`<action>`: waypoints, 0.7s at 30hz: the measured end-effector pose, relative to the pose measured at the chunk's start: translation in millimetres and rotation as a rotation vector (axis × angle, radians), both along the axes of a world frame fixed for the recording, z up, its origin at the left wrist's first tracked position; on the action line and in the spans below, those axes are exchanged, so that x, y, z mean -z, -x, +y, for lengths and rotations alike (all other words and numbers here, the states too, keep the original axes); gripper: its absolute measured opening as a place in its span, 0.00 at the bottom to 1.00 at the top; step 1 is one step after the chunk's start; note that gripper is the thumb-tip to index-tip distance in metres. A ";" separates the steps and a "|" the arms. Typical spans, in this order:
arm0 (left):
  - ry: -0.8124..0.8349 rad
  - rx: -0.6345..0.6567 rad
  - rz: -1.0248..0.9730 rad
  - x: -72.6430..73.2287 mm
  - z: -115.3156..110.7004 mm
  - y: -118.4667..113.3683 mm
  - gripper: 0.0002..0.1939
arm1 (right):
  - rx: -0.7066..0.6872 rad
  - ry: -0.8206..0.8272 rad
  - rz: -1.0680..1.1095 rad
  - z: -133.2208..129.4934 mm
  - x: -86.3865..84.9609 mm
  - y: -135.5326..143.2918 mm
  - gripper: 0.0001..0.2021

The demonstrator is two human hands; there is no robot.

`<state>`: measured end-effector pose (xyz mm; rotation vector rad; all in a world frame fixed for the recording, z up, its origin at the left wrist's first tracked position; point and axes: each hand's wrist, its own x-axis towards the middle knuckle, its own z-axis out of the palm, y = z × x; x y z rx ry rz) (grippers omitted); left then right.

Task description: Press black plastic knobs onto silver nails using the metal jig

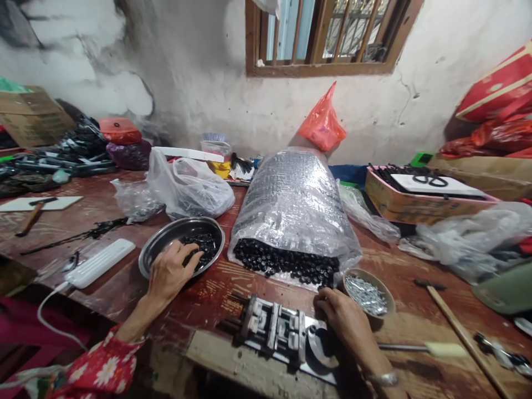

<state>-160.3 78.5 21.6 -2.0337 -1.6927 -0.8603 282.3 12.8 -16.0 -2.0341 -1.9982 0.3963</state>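
Note:
My left hand (173, 267) reaches into a round metal bowl (146, 250) of small black parts (208, 244), its fingers bent together over them; what they grip is too small to name. Near the mouth of a silvery bag (297, 205) filled with black round pieces (282, 261), my right hand (341, 315) has its fingertips drawn together at a dark piece that I cannot make out. Below and left of that hand lies a metal fixture (274, 331) on the table's front edge. A bowl of silver screws (366, 293) sits just right of my right hand.
A white power strip (101, 262) lies left of the metal bowl, and plastic bags (195, 188) stand behind it. At right are a long-handled hammer (457, 327), a screwdriver (440, 349), a green container (505, 288) and a cardboard box (411, 205).

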 end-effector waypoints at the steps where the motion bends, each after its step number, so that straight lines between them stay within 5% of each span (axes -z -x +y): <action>1: -0.012 0.052 -0.050 -0.3 -3.1 -9.6 0.13 | -0.001 -0.020 0.022 -0.6 1.8 -1.4 0.11; 6: 0.213 0.458 -0.162 0.0 -7.9 -89.4 0.08 | -0.062 -0.229 0.230 -11.7 4.1 -0.1 0.11; 11: 0.520 0.486 -0.012 16.5 9.9 -158.3 0.06 | -0.180 -0.382 0.334 -32.9 -7.6 17.7 0.09; 16: 0.583 0.469 -0.044 30.7 24.7 -170.2 0.05 | -0.337 -0.414 0.364 -53.5 -14.9 40.0 0.07; 21: 0.573 0.510 -0.155 28.9 25.4 -159.2 0.06 | -0.386 -0.373 0.273 -65.1 -12.6 57.5 0.10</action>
